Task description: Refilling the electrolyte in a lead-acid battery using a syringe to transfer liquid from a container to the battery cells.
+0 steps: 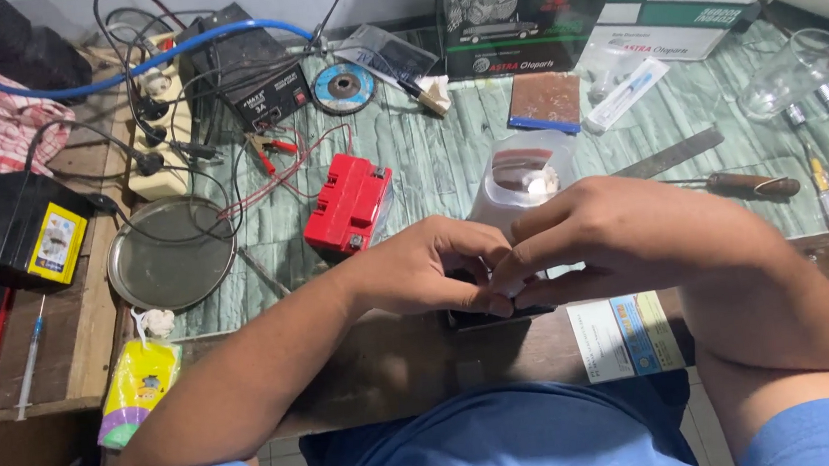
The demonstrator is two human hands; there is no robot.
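My left hand [432, 266] and my right hand [615, 235] meet at the table's front edge, fingers curled together over a small dark object [486, 312] that they mostly hide. A bit of white shows between the fingertips; I cannot tell what it is. Just behind the hands stands a clear plastic container [525, 178] with something white inside. A small red battery [347, 204] lies to the left of it.
A round metal plate [171, 254], a black battery with yellow label [20, 237], a black charger [256, 82] with tangled cables, a grinding disc [343, 87], a steel ruler [673, 155], a screwdriver [750, 184], a syringe [31, 361] and boxes at the back.
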